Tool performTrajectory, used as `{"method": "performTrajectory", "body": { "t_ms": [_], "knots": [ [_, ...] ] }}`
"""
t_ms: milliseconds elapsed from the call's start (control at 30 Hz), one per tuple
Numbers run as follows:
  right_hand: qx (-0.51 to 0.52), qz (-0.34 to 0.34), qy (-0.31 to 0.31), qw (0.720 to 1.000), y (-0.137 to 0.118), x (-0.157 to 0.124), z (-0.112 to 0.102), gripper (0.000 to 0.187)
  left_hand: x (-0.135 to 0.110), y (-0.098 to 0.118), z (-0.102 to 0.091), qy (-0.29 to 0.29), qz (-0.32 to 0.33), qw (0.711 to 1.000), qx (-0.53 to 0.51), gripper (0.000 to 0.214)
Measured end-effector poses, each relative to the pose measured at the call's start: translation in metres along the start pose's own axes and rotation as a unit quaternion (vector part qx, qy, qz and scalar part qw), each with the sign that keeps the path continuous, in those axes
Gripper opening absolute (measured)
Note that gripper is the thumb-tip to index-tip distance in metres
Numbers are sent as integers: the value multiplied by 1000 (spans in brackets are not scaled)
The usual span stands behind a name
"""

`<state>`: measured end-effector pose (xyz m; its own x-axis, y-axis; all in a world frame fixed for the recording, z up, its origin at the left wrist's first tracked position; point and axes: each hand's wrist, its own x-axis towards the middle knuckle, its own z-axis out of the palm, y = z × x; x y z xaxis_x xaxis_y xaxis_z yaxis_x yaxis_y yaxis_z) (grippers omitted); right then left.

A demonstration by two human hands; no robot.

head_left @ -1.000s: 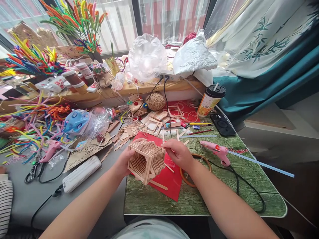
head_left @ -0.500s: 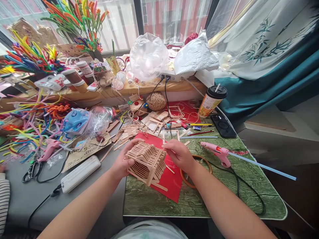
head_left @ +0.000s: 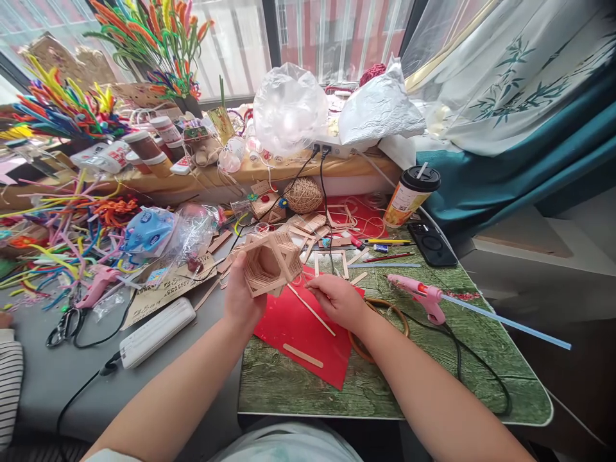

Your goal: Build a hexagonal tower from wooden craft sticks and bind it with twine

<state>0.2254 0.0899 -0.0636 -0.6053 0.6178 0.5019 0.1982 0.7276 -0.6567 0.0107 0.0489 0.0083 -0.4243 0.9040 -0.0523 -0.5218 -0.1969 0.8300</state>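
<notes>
Two hands tip the frame

Against half a second ago, the stick frame (head_left: 269,263) is up off the red sheet (head_left: 298,333): the left hand (head_left: 243,298) grips it at the middle of the picture, hollow facing the camera. The right hand (head_left: 339,301) pinches a thin stick (head_left: 312,311) whose upper end meets the frame's lower edge, so the work likely turns to that edge. Left fingers hide behind the frame; whether the thin stick is attached is unclear.

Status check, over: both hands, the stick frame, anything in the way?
Left hand grips stick frame, in the air. Right hand at thin stick, grip unclear. Glue gun lies aside, right.
</notes>
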Motion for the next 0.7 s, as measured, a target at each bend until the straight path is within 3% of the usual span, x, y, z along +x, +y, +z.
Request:
{"method": "performTrajectory", "body": {
  "t_ms": [133,233,367,500,700],
  "knots": [
    [-35,-26,-39,998,-3,0,-2,16,7,-8,5,87,-51,995,-15,47],
    [-43,-24,-19,999,-5,0,-4,15,11,-10,3,126,-79,989,-18,46],
    [-46,0,26,999,-6,0,-9,17,14,-7,-6,140,-87,986,-19,44],
    [-36,12,47,998,-6,0,-12,19,15,-5,-15,116,-81,990,-21,45],
    [-43,-7,-12,999,-11,2,-11,20,16,-7,-20,124,-104,986,-35,43]
  ]
}}
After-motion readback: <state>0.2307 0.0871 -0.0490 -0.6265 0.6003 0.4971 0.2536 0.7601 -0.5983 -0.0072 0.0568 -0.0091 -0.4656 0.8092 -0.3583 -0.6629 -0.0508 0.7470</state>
